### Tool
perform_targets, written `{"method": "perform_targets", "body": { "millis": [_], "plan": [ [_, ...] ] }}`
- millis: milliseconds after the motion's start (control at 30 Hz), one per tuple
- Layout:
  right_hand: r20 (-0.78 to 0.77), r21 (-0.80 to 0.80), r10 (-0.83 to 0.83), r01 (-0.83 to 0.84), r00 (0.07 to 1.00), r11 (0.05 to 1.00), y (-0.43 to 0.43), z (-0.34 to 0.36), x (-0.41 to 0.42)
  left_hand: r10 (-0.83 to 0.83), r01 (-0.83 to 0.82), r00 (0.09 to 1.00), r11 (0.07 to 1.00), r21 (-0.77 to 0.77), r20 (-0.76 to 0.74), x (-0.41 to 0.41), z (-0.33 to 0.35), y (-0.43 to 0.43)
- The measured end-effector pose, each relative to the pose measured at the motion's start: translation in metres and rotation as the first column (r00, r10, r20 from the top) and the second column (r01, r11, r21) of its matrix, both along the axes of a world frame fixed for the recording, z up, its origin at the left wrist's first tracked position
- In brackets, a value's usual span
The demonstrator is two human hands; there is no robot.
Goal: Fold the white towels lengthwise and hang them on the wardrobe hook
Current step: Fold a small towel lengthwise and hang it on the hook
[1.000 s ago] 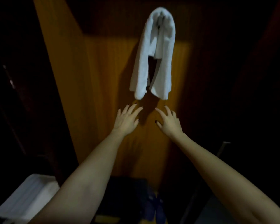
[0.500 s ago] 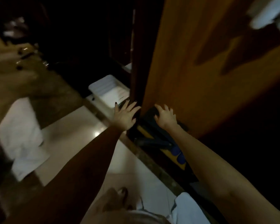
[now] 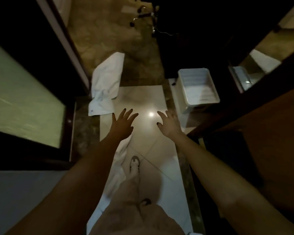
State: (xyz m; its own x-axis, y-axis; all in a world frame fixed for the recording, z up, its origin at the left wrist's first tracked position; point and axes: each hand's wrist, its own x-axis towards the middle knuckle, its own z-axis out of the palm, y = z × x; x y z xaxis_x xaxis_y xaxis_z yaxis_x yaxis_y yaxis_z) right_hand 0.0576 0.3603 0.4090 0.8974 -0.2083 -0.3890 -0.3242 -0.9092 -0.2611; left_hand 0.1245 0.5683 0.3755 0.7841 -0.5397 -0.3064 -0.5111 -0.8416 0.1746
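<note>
White towel (image 3: 105,82) lies crumpled on the floor (image 3: 143,99), upper centre-left of the frame. Part of it is on the pale tile and part on the darker mottled stone beyond. Its near corner sits just up and left of your left hand, not touching it.

More white cloth (image 3: 120,156) shows at centre frame, under your left forearm and beside your leg (mostly hidden, so you cannot tell if it is a towel).

Left hand (image 3: 123,123): fingers straight and spread, back of the hand up, holding nothing, over the tile.

Right hand (image 3: 169,123): also splayed and empty, fingertips a little blurred.

The two hands are apart, with a bright glare spot (image 3: 151,114) on the tile between them.

White plastic tub (image 3: 184,85) stands right of centre in the upper half, up and right of your right hand, mouth facing up, ribbed inside.

Frosted glass panel (image 3: 24,95) fills the left edge. Brown wooden panel (image 3: 270,141) runs down the right side.

One sandalled foot (image 3: 134,164) is planted on the tile below centre, between your forearms.

Metal fixtures (image 3: 143,14) at top centre are too dark and smeared to read.
</note>
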Motion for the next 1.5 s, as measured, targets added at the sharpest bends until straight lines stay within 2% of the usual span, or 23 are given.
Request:
{"method": "perform_targets", "body": {
  "millis": [233, 433, 633, 833, 1033, 1133, 1300, 1400, 1500],
  "plan": [
    [-0.06, 0.01, 0.202, -0.202, 0.978, 0.979, 0.026, -0.041, 0.144, 0.234, -0.234, 0.972, 0.971, 0.044, -0.009, 0.091, -0.038, 0.047],
    [-0.027, 0.026, 0.376, -0.375, 0.926, 0.927, 0.054, -0.091, 0.264, 0.393, -0.394, 0.919, 0.917, 0.059, 0.023, 0.173, -0.09, 0.083],
    [-0.131, 0.052, 0.544, -0.543, 0.829, 0.838, 0.087, -0.182, 0.334, 0.567, -0.564, 0.819, 0.824, 0.052, -0.09, 0.219, -0.165, 0.1],
    [-0.197, 0.076, 0.679, -0.679, 0.707, 0.73, 0.118, -0.317, 0.406, 0.654, -0.652, 0.753, 0.757, 0.05, -0.075, 0.267, -0.289, 0.118],
    [-0.201, 0.052, 0.718, -0.725, 0.666, 0.687, 0.139, -0.485, 0.471, 0.669, -0.667, 0.738, 0.743, 0.054, -0.088, 0.313, -0.45, 0.132],
    [-0.172, 0.066, 0.727, -0.729, 0.665, 0.682, 0.146, -0.567, 0.501, 0.677, -0.676, 0.731, 0.736, 0.037, -0.091, 0.334, -0.531, 0.136],
    [-0.088, 0.051, 0.787, -0.786, 0.611, 0.616, 0.155, -0.693, 0.538, 0.68, -0.683, 0.727, 0.73, -0.002, -0.097, 0.374, -0.649, 0.141],
    [-0.071, 0.06, 0.824, -0.822, 0.563, 0.567, 0.166, -0.747, 0.549, 0.674, -0.678, 0.735, 0.734, -0.04, -0.076, 0.389, -0.7, 0.15],
    [0.009, -0.011, 0.848, -0.848, 0.529, 0.529, 0.172, -0.786, 0.554, 0.655, -0.657, 0.754, 0.753, -0.042, -0.049, 0.4, -0.739, 0.163]
  ]
}}
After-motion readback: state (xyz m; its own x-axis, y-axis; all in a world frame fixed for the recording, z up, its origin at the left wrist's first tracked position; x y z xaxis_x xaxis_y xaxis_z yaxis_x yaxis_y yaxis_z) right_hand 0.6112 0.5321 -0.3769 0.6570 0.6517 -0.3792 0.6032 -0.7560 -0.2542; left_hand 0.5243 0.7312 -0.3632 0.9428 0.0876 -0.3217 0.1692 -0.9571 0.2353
